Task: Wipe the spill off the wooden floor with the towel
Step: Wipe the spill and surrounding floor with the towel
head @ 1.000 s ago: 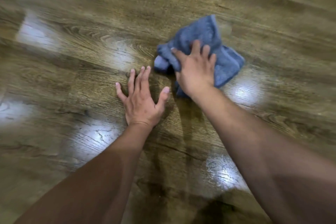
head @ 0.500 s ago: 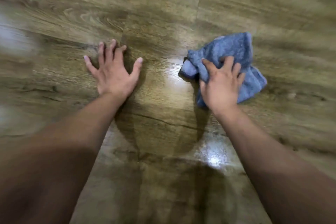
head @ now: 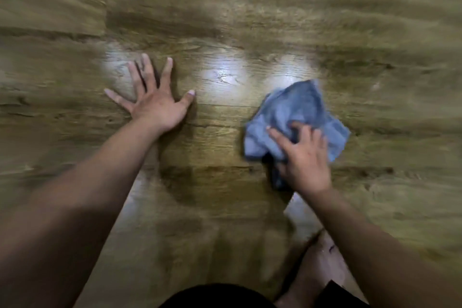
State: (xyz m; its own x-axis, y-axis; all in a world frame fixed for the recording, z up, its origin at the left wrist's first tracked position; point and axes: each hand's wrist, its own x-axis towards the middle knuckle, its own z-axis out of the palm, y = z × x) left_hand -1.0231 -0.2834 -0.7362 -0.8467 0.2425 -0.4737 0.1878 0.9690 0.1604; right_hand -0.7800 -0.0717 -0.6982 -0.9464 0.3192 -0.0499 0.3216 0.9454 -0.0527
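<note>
I am pressing the blue towel (head: 295, 117) against the wooden floor (head: 225, 15) with my right hand (head: 303, 157), whose fingers are curling into the bunched cloth and gripping it, while my left hand (head: 155, 105) is lying flat and splayed on the boards well apart from the towel, holding nothing and taking my weight. The towel is sitting crumpled to the right of the bright reflections, with a darker fold trapped under my palm. The picture is too smeared for me to make out where the spill lies, so I am judging by the sheen alone. To wipe well, I am thinking of keeping the palm low and the pressure even, sweeping in overlapping strokes, and turning a drier face of the cloth downward rather than dragging the same soaked fold.
</note>
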